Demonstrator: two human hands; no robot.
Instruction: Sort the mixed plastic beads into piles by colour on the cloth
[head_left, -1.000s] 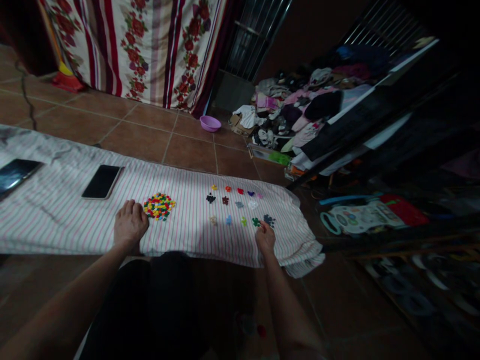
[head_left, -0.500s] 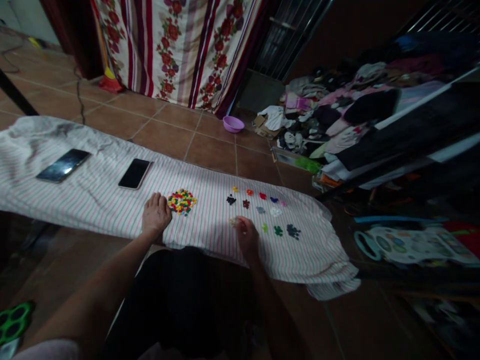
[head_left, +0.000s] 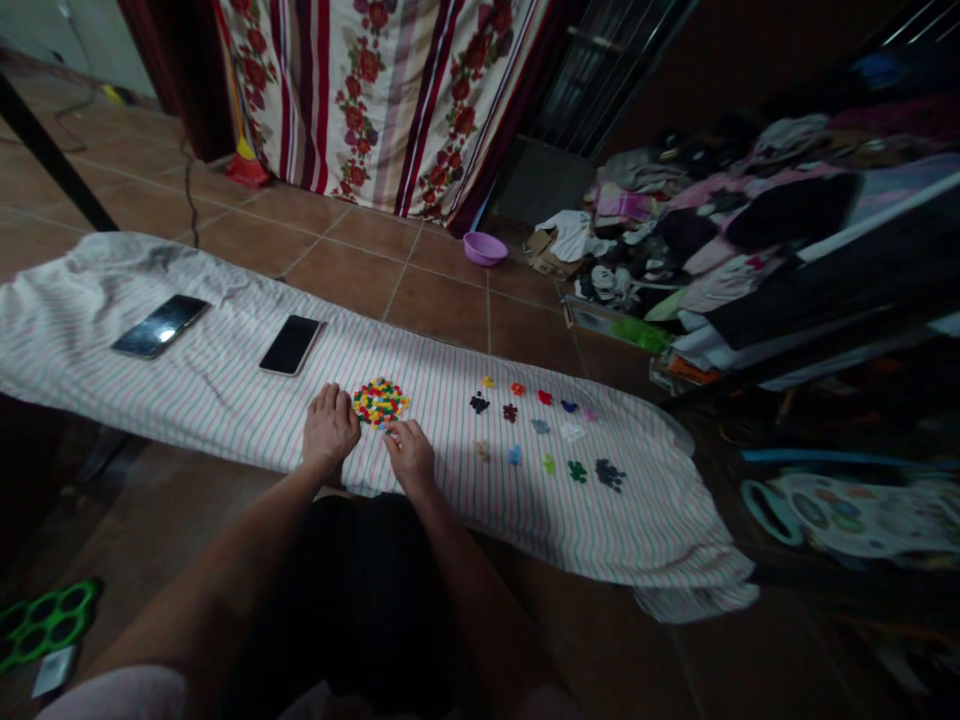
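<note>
A round pile of small multicoloured pieces point(head_left: 381, 400), mostly red, yellow, green and white, lies on the striped cloth point(head_left: 442, 400). My left hand point(head_left: 331, 428) rests flat against the pile's left side, fingers stretched out. At the pile's lower right edge, my right hand point(head_left: 412, 457) has thumb and fingertips drawn together; what they pinch is too small to make out. Further right, pieces lie grouped by colour in rows, among them black pieces point(head_left: 478, 403), beige pieces point(head_left: 481, 451), light blue pieces point(head_left: 514, 456), green pieces point(head_left: 577, 471) and dark grey pieces point(head_left: 610, 475).
Left of the pile lie a phone point(head_left: 291, 345) and a second dark phone point(head_left: 160, 326). Beyond the cloth, a purple basin point(head_left: 485, 249) stands on the tiled floor near a floral curtain point(head_left: 360, 110). Heaped clothes point(head_left: 675, 220) fill the back right.
My right hand has moved left from the beige pieces to the edge of the mixed pile, uncovering the light blue group. My left hand stays by the pile. The view has shifted slightly.
</note>
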